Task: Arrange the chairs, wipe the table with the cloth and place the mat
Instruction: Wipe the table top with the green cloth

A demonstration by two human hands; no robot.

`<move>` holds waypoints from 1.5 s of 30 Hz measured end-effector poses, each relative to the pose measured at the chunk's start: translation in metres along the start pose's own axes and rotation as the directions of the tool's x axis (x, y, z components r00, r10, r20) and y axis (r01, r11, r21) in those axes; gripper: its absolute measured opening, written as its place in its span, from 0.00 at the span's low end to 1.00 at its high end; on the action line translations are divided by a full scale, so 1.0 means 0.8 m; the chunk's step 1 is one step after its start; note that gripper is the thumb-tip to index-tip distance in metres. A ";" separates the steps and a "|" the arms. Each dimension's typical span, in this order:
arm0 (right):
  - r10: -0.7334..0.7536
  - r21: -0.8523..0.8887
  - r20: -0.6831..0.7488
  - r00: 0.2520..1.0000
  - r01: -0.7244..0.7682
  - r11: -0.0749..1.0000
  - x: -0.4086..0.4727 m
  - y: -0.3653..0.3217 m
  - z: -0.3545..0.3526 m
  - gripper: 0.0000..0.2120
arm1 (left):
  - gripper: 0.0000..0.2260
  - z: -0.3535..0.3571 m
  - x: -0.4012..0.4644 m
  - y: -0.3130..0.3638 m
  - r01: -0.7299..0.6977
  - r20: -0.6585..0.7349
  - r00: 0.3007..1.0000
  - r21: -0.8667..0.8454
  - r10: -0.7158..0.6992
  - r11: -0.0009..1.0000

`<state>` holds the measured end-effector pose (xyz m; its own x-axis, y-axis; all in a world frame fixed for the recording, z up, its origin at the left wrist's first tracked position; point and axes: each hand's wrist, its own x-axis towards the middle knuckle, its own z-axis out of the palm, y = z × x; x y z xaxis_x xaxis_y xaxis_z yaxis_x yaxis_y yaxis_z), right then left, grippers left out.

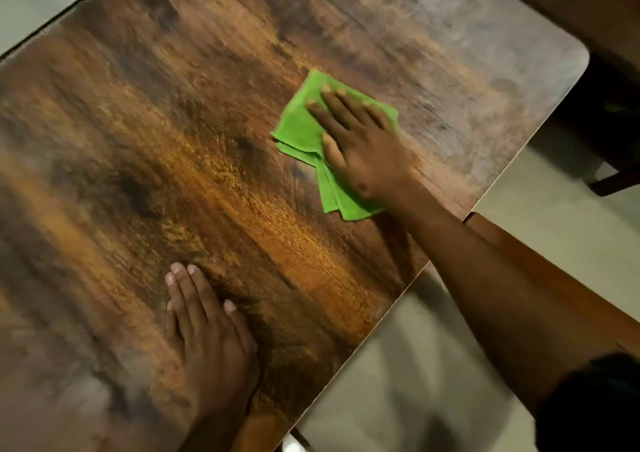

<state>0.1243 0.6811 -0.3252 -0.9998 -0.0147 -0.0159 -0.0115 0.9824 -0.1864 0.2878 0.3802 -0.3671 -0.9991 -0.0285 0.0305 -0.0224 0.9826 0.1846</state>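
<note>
A dark brown wooden table [156, 140] fills most of the view, seen at a slant. A folded bright green cloth [301, 126] lies on its right part. My right hand [360, 147] presses flat on the cloth with straight fingers pointing to the far left. My left hand [207, 334] rests flat on the bare wood near the table's front edge, fingers straight and together. No mat is in view.
A dark chair [609, 119] stands off the table's right corner, partly hidden. A brown wooden piece [554, 278], perhaps another chair, shows under my right forearm. Pale floor [398, 382] lies beyond the table's right edge and at the top left.
</note>
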 end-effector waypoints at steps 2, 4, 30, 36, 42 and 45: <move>0.029 -0.031 -0.009 1.000 -0.029 0.999 -0.050 0.015 -0.003 0.27 | 0.30 0.000 -0.001 -0.001 -0.006 -0.010 1.000 0.020 0.006 1.000; 0.072 -0.050 -0.019 0.997 -0.073 0.996 -0.093 0.027 0.002 0.28 | 0.30 0.003 -0.002 -0.002 -0.003 -0.021 1.000 0.035 0.004 0.999; 0.463 0.245 0.261 0.847 -0.522 0.817 -0.507 -0.263 -0.220 0.29 | 0.25 -0.264 -0.035 -0.004 -0.352 0.449 0.782 -0.253 0.432 0.901; 0.720 0.190 0.118 0.683 -0.728 0.659 -0.624 -0.248 -0.267 0.23 | 0.28 -0.321 -0.146 0.056 -0.633 0.389 0.626 -0.253 0.676 0.732; 0.777 0.169 -0.091 0.623 -0.759 0.628 -0.664 -0.222 -0.344 0.25 | 0.30 -0.373 -0.222 0.139 -0.799 0.251 0.482 -0.267 0.840 0.538; 0.799 0.174 -0.138 0.585 -0.780 0.601 -0.700 -0.218 -0.358 0.22 | 0.31 -0.386 -0.258 0.161 -0.845 0.237 0.429 -0.235 0.871 0.480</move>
<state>0.6812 0.5712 -0.0027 -0.5970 0.8019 -0.0229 0.7760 0.5700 -0.2701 0.5022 0.4560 -0.0466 -0.4567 0.8876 -0.0592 0.8417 0.4527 0.2942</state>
